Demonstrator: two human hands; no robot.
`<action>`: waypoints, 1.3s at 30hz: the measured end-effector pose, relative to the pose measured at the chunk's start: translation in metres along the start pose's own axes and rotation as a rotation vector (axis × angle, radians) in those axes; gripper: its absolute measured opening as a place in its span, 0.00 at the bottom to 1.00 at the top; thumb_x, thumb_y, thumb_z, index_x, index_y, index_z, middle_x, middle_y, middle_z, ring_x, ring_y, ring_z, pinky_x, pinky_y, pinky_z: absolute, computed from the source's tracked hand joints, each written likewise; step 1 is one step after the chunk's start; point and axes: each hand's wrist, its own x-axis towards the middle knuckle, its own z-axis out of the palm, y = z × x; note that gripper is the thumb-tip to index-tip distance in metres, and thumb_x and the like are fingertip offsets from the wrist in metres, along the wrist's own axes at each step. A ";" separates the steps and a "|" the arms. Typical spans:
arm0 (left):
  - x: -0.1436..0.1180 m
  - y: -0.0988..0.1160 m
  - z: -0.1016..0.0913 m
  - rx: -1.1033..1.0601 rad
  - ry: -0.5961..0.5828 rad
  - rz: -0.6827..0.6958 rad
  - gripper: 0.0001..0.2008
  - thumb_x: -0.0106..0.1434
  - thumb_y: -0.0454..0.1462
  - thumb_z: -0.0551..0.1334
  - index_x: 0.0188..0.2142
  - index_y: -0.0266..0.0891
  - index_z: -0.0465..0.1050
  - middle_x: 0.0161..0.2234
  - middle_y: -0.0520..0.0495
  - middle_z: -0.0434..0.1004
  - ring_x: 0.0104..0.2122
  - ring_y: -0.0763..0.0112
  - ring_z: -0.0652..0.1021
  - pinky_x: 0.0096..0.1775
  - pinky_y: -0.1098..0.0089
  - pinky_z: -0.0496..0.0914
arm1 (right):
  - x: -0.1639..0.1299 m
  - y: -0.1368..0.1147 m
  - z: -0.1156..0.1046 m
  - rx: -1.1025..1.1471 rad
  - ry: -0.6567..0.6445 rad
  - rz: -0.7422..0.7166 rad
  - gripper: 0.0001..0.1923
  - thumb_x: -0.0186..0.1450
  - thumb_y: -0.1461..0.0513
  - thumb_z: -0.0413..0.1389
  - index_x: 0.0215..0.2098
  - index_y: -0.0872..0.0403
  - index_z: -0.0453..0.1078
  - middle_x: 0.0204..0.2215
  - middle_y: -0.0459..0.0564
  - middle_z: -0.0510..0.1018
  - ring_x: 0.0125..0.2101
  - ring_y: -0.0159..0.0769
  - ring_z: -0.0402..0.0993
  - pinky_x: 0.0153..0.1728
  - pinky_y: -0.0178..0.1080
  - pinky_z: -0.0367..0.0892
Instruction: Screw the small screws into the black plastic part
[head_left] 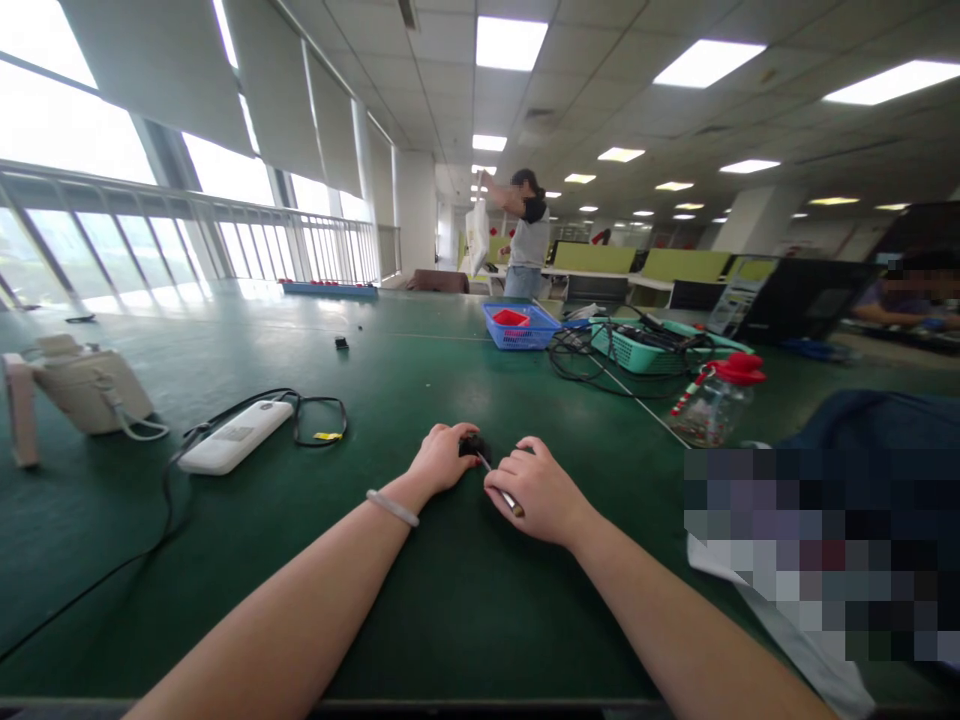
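Observation:
On the green table, my left hand (444,458) is closed around a small black object (472,446); its kind is hard to make out. Closed on a slim metal tool (510,500) with a brownish end is my right hand (536,492). The tool's thin tip points up and left and meets or nearly meets the black object; I cannot tell if they touch. My right fingers cover part of the tool, and my left fingers cover part of the black object. Both hands are close together near the table's middle.
To the left lie a white power strip (238,436) with a black cable and a beige bag (94,385). Ahead are a blue basket (525,336) and a green basket (637,352) with cables. A red-lidded bottle (720,405) stands right, near dark cloth (862,430). A person (529,240) stands beyond.

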 end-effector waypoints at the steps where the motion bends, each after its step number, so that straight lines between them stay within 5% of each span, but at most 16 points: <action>1: 0.000 0.000 0.000 0.001 -0.002 -0.001 0.24 0.55 0.37 0.67 0.52 0.45 0.71 0.45 0.46 0.80 0.51 0.58 0.72 0.53 0.64 0.67 | 0.000 0.000 0.000 0.003 -0.007 -0.001 0.11 0.68 0.61 0.50 0.32 0.52 0.74 0.30 0.48 0.79 0.33 0.36 0.70 0.51 0.46 0.52; 39: -0.004 0.005 -0.004 0.018 -0.012 0.021 0.22 0.57 0.36 0.66 0.52 0.47 0.71 0.45 0.47 0.79 0.50 0.57 0.72 0.53 0.62 0.66 | 0.000 -0.001 0.004 0.023 0.061 0.059 0.11 0.68 0.60 0.51 0.33 0.52 0.74 0.30 0.48 0.78 0.33 0.36 0.70 0.51 0.46 0.52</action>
